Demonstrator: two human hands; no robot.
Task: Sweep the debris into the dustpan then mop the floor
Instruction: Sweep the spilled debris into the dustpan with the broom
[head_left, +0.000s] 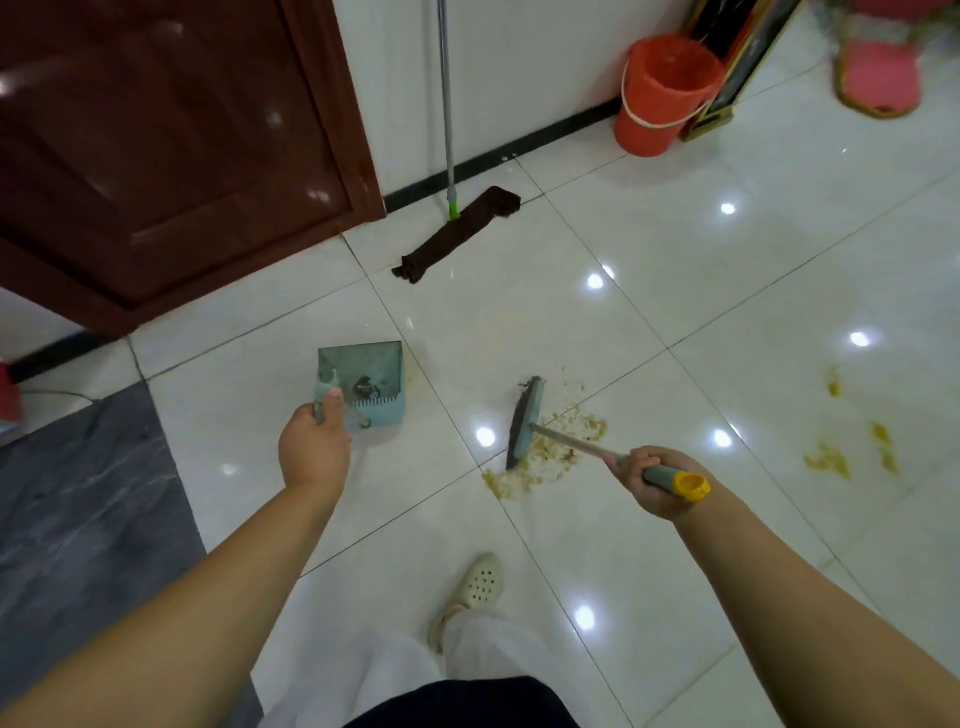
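My left hand (314, 451) grips the handle of a light blue dustpan (363, 382), which holds a small dark clump and sits on the white tiles left of the mess. My right hand (649, 480) grips the grey, yellow-capped handle of a small broom (525, 422). The broom head stands on the left edge of a pile of yellowish crumbly debris (550, 449). More yellow smears (852, 441) lie on the tiles to the right. A flat mop (457, 234) with a dark brown cloth leans against the white wall behind.
A brown wooden door (171, 140) stands at the back left. An orange bucket (662, 93) sits by the wall at the back right, near a pink basket (878, 73). A grey stone strip (88, 519) runs along the left. My foot in a cream clog (475, 584) is below.
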